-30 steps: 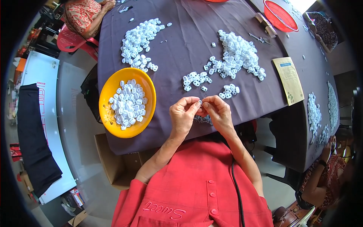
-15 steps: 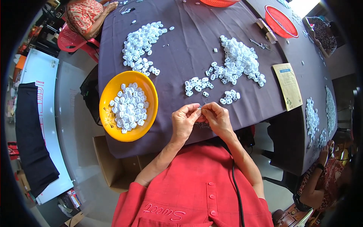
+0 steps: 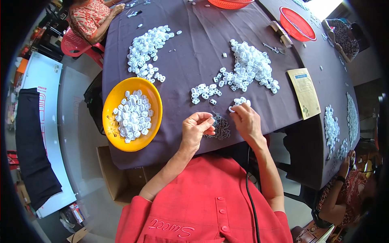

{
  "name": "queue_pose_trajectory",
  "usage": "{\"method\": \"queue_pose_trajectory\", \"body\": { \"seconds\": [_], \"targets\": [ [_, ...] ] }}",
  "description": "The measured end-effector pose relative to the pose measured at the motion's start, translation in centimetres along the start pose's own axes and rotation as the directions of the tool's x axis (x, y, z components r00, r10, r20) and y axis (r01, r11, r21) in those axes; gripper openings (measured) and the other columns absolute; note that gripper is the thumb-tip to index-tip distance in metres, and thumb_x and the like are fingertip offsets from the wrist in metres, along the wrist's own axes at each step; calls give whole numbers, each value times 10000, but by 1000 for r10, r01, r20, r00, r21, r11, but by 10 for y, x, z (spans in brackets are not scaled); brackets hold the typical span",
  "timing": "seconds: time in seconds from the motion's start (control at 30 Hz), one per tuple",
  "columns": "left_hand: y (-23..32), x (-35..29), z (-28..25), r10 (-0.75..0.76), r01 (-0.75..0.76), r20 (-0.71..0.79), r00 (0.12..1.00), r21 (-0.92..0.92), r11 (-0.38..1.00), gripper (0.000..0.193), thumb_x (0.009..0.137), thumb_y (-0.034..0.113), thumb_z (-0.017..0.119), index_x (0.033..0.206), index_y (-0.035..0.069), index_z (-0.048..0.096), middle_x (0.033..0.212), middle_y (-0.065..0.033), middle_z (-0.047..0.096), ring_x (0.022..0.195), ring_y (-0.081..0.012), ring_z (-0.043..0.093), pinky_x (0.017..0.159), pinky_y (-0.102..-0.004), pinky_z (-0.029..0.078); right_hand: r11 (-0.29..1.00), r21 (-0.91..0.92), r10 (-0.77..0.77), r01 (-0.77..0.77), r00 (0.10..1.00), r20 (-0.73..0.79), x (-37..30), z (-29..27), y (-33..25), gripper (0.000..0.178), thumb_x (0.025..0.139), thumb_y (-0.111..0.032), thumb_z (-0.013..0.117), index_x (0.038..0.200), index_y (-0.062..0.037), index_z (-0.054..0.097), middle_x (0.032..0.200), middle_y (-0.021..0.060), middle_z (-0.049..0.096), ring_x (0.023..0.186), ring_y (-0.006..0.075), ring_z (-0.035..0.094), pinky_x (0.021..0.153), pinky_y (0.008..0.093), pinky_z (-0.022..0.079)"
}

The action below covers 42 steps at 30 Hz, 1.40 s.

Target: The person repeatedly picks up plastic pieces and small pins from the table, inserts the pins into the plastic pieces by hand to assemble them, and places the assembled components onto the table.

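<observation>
My left hand (image 3: 196, 128) hovers over the near edge of the dark purple table (image 3: 202, 52), fingertips pinched together on something too small to make out. My right hand (image 3: 246, 120) holds a small white plastic piece (image 3: 231, 109) at its fingertips, beside a small cluster of the same white pieces (image 3: 242, 101). Between my hands lies a heap of small dark metal parts (image 3: 219, 127). A yellow bowl (image 3: 111, 121) full of white pieces sits left of my left hand.
Larger heaps of white pieces (image 3: 251, 67) (image 3: 146, 50) lie farther out on the table. Red baskets (image 3: 296, 24) and a tan booklet (image 3: 304, 91) sit to the right. Other people sit at the far left corner (image 3: 91, 18) and lower right (image 3: 344, 190). A cardboard box (image 3: 117, 178) stands under the table.
My hands were joined together working on one piece; now they have parted, the right one reaching out to the small white cluster and the left staying pinched.
</observation>
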<state>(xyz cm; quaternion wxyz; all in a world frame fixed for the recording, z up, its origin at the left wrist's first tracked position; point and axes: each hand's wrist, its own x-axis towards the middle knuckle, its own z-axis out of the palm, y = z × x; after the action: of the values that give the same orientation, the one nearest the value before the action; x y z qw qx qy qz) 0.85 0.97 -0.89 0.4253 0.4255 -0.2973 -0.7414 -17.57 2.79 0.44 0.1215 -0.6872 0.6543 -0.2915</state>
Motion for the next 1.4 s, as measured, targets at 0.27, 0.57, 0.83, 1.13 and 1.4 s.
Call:
{"method": "queue_pose_trajectory", "body": {
  "seconds": [0.27, 0.57, 0.83, 1.13, 1.4],
  "targets": [
    [2, 0, 17, 2, -2, -10, 1000, 55, 999, 102, 800, 41, 624, 879, -4, 577, 721, -59, 609, 573, -111, 599, 506, -232, 529, 970, -235, -53, 56, 998, 20, 4, 14, 9, 151, 710, -144, 645, 836, -85, 587, 814, 88, 531, 791, 261, 555, 635, 351, 461],
    [4, -5, 23, 11, -11, 6, 1000, 48, 999, 77, 805, 29, 609, 871, 8, 574, 756, -61, 615, 609, -112, 605, 516, -218, 518, 898, 421, 145, -131, 989, -1, -3, 7, -2, 101, 798, -78, 598, 876, -20, 622, 711, 64, 596, 607, 189, 592, 523, 284, 463],
    [10, -18, 12, 126, -125, -5, 992, 125, 984, 85, 801, 15, 605, 882, 10, 577, 755, -47, 611, 625, -99, 596, 548, -212, 514, 36, 928, 328, -370, 882, 339, -17, 19, -29, 187, 845, -101, 588, 987, 20, 590, 831, 81, 628, 694, 143, 626, 567, 235, 515],
    [23, -34, -4, 269, -264, -42, 962, 106, 959, 110, 782, -6, 614, 886, 8, 585, 772, -46, 613, 645, -96, 593, 560, -220, 508, 96, 947, 274, -308, 922, 272, -17, 25, -67, 170, 854, -71, 568, 991, 28, 586, 827, 85, 635, 717, 154, 638, 595, 252, 534],
    [25, -51, -21, 338, -327, -51, 940, 147, 933, 111, 779, 9, 621, 884, 10, 586, 742, -40, 613, 626, -95, 588, 543, -219, 492, 179, 943, 229, -279, 944, 236, -25, 34, -89, 158, 846, -58, 576, 979, 25, 594, 802, 77, 640, 698, 135, 633, 586, 244, 529]
  ]
}}
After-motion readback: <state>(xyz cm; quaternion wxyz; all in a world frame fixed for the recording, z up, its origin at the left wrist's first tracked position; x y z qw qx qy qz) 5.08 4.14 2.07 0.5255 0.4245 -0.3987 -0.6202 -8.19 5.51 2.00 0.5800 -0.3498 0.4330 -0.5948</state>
